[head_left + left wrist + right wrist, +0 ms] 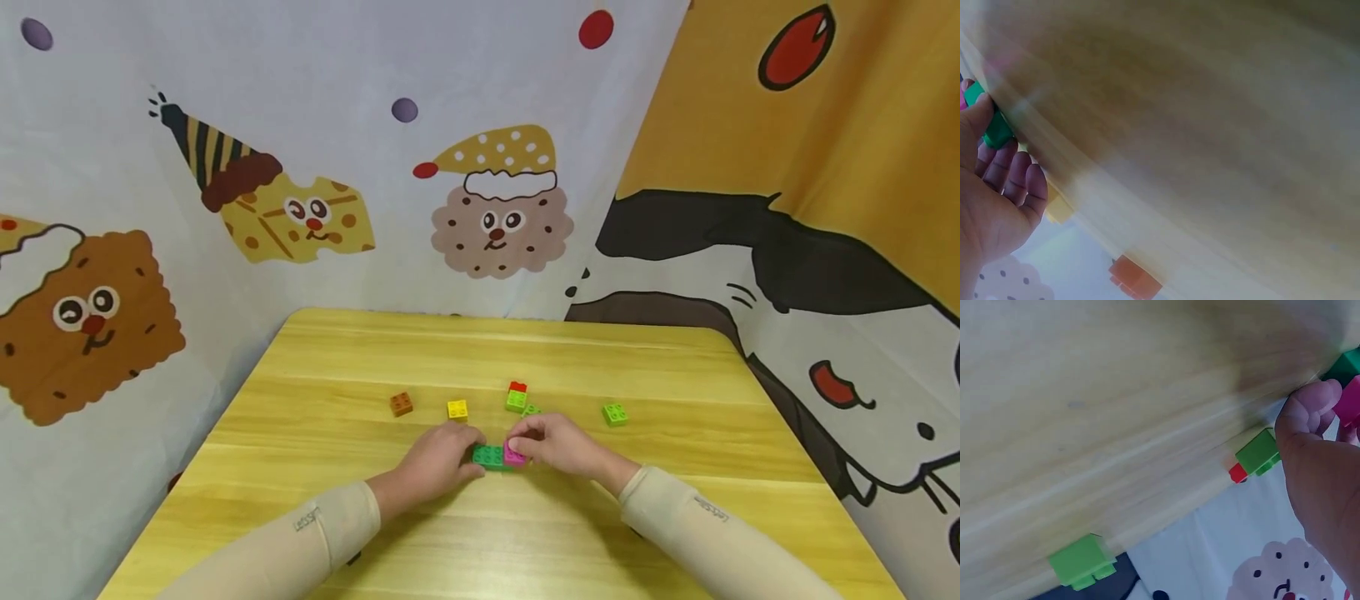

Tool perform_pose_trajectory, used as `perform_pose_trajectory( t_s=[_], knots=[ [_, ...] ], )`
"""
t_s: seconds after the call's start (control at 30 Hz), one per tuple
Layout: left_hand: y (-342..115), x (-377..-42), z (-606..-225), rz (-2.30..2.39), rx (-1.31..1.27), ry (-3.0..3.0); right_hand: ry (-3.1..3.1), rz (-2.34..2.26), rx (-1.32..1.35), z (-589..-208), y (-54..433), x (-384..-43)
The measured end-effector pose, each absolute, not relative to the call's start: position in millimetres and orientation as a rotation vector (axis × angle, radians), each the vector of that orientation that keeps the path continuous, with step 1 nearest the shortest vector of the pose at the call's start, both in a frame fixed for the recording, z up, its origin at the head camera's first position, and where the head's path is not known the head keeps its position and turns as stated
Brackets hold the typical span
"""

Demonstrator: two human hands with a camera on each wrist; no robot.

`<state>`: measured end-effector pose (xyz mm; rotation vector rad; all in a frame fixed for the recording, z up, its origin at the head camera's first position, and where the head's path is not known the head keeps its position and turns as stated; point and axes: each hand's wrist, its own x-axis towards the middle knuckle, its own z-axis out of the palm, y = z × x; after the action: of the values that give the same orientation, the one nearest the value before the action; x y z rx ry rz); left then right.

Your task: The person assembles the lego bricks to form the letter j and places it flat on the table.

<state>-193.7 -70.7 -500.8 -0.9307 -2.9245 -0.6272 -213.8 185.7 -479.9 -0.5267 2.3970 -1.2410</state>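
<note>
A long dark green building brick (pixel 489 456) lies near the middle of the table, with a pink brick (pixel 513 455) on its right end. My left hand (pixel 442 457) grips the green brick's left end between thumb and fingers; the left wrist view shows the thumb over the green brick (pixel 996 130). My right hand (pixel 557 443) pinches the pink brick, which also shows at the edge of the right wrist view beside the thumb and fingers (pixel 1317 403). Part of the pink brick is hidden by the right fingers.
Behind the hands lie an orange-brown brick (pixel 401 404), a yellow brick (pixel 457 410), a light green brick (pixel 516 401) by a red brick (pixel 517 387), and another green brick (pixel 532 409). Farther right is a lime green brick (pixel 615 414). A printed curtain borders the wooden table (pixel 337 358).
</note>
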Motion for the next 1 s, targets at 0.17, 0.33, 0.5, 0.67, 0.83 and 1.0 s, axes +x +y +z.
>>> perform_pose_trajectory(
  t_s=[0.17, 0.33, 0.5, 0.67, 0.83, 1.0],
  knots=[
    [-70.7, -194.6, -501.0, -0.637, -0.923, -2.929, 2.411, -1.21, -0.547, -475.8, 180.8, -215.1],
    [-71.3, -195.8, -502.5, -0.639, -0.904, -2.941, 2.427, -1.214, -0.585, -476.1, 179.1, -214.7],
    [-71.0, -196.5, -503.2, -0.63, -0.887, -2.954, 2.418, -1.299, -0.495, -478.6, 192.6, -216.0],
    [-72.0, -195.3, -500.3, -0.649, -0.841, -2.998, 2.463, -1.35, -0.337, -472.9, 224.1, -220.4],
    [-76.4, -193.3, -498.8, -0.674, -0.815, -3.034, 2.553, -1.344, -0.288, -471.2, 262.9, -219.9],
    [-83.8, -193.0, -501.8, -0.697, -0.803, -3.035, 2.772, -1.23, -0.284, -471.4, 294.3, -220.4]
  ],
)
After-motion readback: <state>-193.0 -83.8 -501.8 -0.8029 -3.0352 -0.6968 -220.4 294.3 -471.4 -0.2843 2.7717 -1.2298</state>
